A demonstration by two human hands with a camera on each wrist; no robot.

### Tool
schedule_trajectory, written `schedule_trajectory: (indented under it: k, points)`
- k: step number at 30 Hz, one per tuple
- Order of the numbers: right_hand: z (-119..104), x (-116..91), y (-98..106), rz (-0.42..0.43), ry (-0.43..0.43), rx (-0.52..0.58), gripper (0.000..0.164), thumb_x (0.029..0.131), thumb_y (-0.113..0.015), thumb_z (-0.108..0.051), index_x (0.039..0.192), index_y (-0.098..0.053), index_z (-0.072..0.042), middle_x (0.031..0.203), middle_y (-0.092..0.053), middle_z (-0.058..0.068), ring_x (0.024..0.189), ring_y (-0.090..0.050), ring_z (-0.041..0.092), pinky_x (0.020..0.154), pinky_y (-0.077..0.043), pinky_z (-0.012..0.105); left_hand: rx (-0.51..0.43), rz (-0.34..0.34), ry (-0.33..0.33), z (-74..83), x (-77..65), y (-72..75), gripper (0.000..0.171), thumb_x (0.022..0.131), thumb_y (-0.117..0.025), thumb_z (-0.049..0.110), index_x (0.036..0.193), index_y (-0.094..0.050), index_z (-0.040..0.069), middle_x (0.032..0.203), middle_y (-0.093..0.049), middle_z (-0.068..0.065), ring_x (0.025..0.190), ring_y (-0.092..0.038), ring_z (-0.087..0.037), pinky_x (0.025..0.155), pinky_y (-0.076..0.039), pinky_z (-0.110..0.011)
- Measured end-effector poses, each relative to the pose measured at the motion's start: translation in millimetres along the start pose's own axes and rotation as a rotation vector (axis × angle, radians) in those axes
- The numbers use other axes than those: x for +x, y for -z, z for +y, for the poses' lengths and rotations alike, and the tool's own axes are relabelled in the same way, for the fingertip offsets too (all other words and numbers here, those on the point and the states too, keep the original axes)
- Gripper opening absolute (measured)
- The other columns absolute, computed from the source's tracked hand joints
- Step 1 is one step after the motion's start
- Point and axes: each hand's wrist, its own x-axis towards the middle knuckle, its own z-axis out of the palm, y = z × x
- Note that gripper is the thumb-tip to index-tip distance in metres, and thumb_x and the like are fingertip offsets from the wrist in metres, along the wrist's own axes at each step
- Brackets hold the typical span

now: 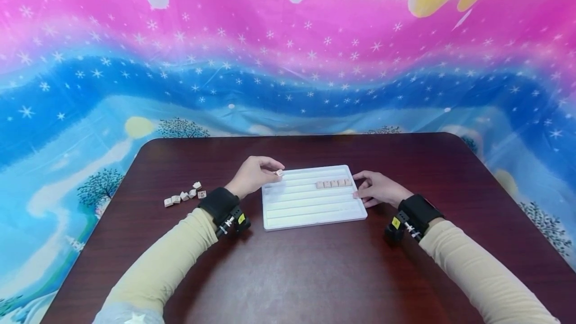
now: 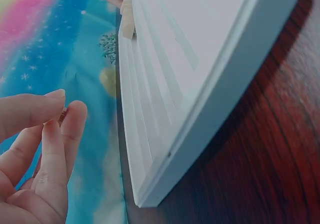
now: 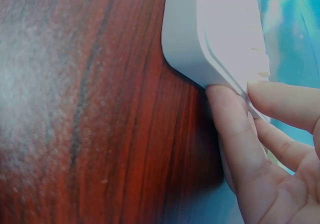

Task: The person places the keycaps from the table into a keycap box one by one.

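Note:
My left hand (image 1: 254, 176) pinches a small pale cube-shaped tile (image 1: 279, 173) above the far left corner of a white ridged tray (image 1: 315, 226). In the left wrist view the fingers cover most of that tile (image 2: 63, 115). My right hand (image 1: 378, 188) grips the tray's right edge, with the thumb on the rim and fingers against the side, as the right wrist view shows. A row of several pale tiles (image 1: 334, 184) stands in one of the tray's upper grooves, near the right end. Marks on the tiles are too small to read.
Several loose tiles (image 1: 184, 196) lie in a cluster on the dark reddish-brown table (image 1: 306, 274), left of the left wrist. A colourful cloth (image 1: 270, 64) hangs behind the table. Each wrist carries a black strap with a camera.

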Motion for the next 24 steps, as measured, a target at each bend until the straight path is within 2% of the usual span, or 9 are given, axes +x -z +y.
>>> schedule_trajectory:
  k: [11,17,24]
  points:
    - [0,1,1,-0.009,-0.001,0.013,0.068,0.097,-0.070,-0.004,0.153,-0.033,0.008,0.098,-0.057,0.016,0.076,-0.061,0.021,0.070,-0.060,0.034,0.046,-0.029,-0.017,5.5,8.7,-13.9,0.026,0.089,-0.079,0.007,0.115,-0.078,0.005,0.112,-0.074,-0.007,0.093,-0.068,-0.021,0.084,-0.054,-0.035]
    - [0,1,2,-0.012,-0.003,0.016,0.068,0.098,-0.069,-0.004,0.153,-0.032,0.008,0.097,-0.057,0.015,0.076,-0.061,0.021,0.069,-0.060,0.033,0.068,-0.055,-0.030,13.5,10.6,-21.0,0.026,0.089,-0.079,0.005,0.115,-0.078,0.004,0.109,-0.075,-0.006,0.093,-0.067,-0.021,0.083,-0.053,-0.033]
    - [0,0,1,-0.019,0.005,0.016,0.069,0.098,-0.069,-0.004,0.153,-0.031,0.009,0.098,-0.057,0.015,0.076,-0.061,0.020,0.069,-0.060,0.034,0.084,-0.041,-0.034,14.7,17.0,-30.3,0.024,0.087,-0.078,0.001,0.110,-0.078,0.005,0.106,-0.074,-0.006,0.090,-0.063,-0.021,0.080,-0.051,-0.031]
